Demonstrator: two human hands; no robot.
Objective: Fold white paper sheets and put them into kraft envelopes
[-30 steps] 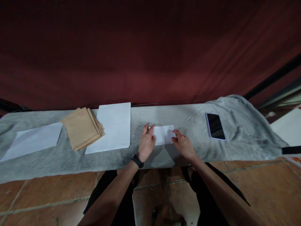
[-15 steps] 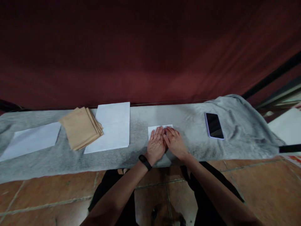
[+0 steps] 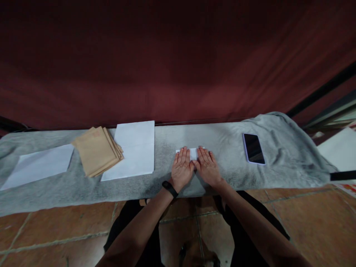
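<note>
A small folded white paper [image 3: 193, 152] lies on the grey cloth [image 3: 228, 163] that covers the bench in front of me. My left hand [image 3: 182, 169], with a black band at the wrist, lies flat on the paper's left half, fingers stretched out. My right hand [image 3: 207, 168] lies flat on the right half, thumbs almost touching. Most of the paper is hidden under my palms; only its far edge shows.
To the left lie a larger white sheet [image 3: 133, 152], a stack of brown envelopes [image 3: 96, 150] and another white sheet [image 3: 39, 165]. A phone [image 3: 253, 148] lies face up to the right. A dark red curtain [image 3: 178, 63] hangs behind the bench. Tiled floor is below.
Both hands came together from the paper's ends and flattened onto it. In the last half second they slid slightly forward over it.
</note>
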